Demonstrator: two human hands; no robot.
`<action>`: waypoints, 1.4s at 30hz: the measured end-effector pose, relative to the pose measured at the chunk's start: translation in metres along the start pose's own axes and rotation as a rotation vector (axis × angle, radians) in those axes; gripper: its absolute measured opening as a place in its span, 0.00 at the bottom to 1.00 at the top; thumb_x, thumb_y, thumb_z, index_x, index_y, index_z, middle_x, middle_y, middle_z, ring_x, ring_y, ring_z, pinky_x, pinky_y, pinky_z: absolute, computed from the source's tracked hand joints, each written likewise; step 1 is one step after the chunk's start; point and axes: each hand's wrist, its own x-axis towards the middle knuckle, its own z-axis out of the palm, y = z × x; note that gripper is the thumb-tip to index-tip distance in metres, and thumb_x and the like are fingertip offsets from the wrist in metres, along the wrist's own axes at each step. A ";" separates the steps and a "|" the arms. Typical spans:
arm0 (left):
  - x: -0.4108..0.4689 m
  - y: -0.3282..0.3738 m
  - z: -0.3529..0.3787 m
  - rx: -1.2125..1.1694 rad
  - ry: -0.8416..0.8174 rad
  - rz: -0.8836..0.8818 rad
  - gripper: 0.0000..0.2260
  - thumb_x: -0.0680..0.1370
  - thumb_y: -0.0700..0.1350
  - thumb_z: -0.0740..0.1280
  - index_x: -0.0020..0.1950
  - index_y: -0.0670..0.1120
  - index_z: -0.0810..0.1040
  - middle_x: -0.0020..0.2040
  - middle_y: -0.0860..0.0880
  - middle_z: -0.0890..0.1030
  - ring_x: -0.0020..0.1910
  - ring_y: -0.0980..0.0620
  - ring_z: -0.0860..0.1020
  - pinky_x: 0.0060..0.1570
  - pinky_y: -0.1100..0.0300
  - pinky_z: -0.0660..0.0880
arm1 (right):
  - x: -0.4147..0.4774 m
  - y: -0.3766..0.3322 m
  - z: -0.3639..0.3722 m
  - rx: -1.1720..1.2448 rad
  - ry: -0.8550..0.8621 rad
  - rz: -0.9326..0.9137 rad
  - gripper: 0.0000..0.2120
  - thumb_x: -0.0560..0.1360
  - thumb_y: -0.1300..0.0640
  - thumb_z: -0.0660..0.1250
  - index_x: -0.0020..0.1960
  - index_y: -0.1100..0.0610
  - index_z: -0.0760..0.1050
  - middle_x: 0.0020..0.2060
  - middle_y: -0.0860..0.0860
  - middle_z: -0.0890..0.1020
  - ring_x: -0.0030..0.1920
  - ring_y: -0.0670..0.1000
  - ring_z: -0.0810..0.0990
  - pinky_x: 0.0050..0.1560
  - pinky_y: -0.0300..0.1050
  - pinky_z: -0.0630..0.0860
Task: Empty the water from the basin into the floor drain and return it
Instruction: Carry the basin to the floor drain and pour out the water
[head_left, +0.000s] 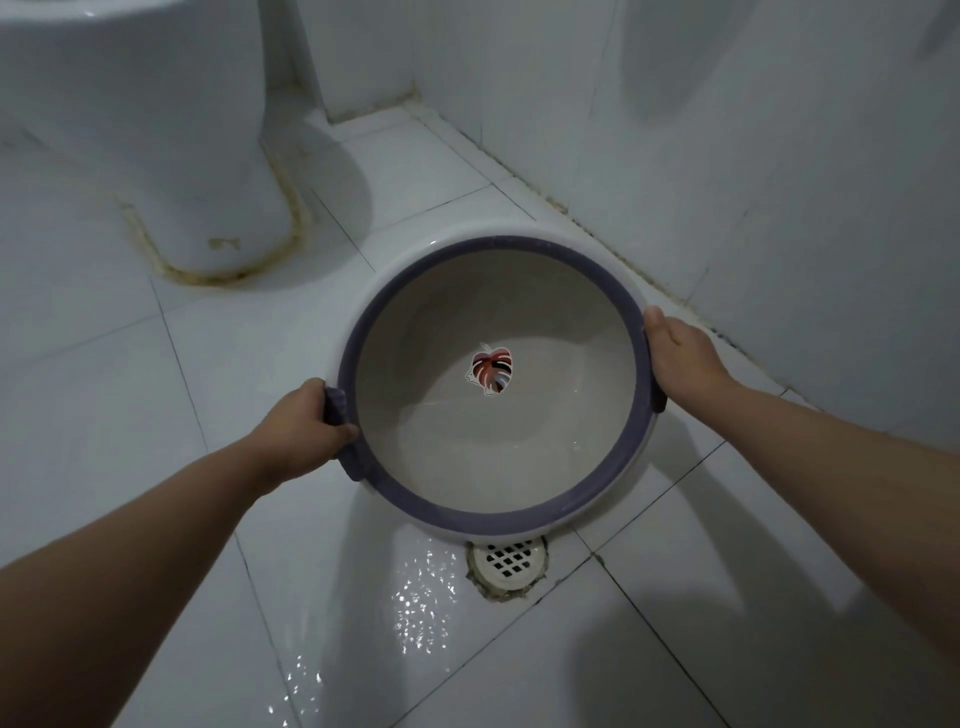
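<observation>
Left hand (311, 423) and right hand (680, 351) clasp opposite handles of the basin (493, 452), holding it above the floor drain (511, 564) for pouring.

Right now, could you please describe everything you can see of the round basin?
The round cream plastic basin has a dull purple rim and side handles, with a red leaf sticker at its centre. It looks nearly empty and tilted toward the camera, above the white floor drain. The left hand and right hand grip opposite handles.
</observation>
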 end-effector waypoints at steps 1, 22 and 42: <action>0.000 0.000 0.000 -0.002 0.000 0.001 0.09 0.71 0.36 0.68 0.43 0.45 0.69 0.46 0.41 0.77 0.47 0.41 0.78 0.50 0.44 0.79 | 0.000 0.000 0.000 0.003 0.001 -0.005 0.27 0.80 0.45 0.44 0.57 0.62 0.73 0.54 0.62 0.77 0.49 0.54 0.72 0.50 0.43 0.64; -0.006 0.000 -0.007 0.037 0.006 0.025 0.12 0.70 0.36 0.70 0.49 0.36 0.72 0.49 0.36 0.78 0.49 0.37 0.78 0.51 0.41 0.77 | -0.011 -0.003 -0.009 -0.066 -0.031 -0.042 0.20 0.76 0.40 0.53 0.32 0.51 0.63 0.30 0.48 0.70 0.31 0.45 0.69 0.29 0.41 0.61; -0.011 0.003 -0.009 0.029 -0.041 0.055 0.13 0.70 0.36 0.71 0.52 0.38 0.74 0.49 0.38 0.80 0.48 0.40 0.79 0.52 0.43 0.78 | -0.017 0.005 -0.022 -0.016 -0.169 -0.018 0.13 0.67 0.65 0.66 0.49 0.57 0.68 0.38 0.50 0.73 0.36 0.47 0.72 0.31 0.38 0.65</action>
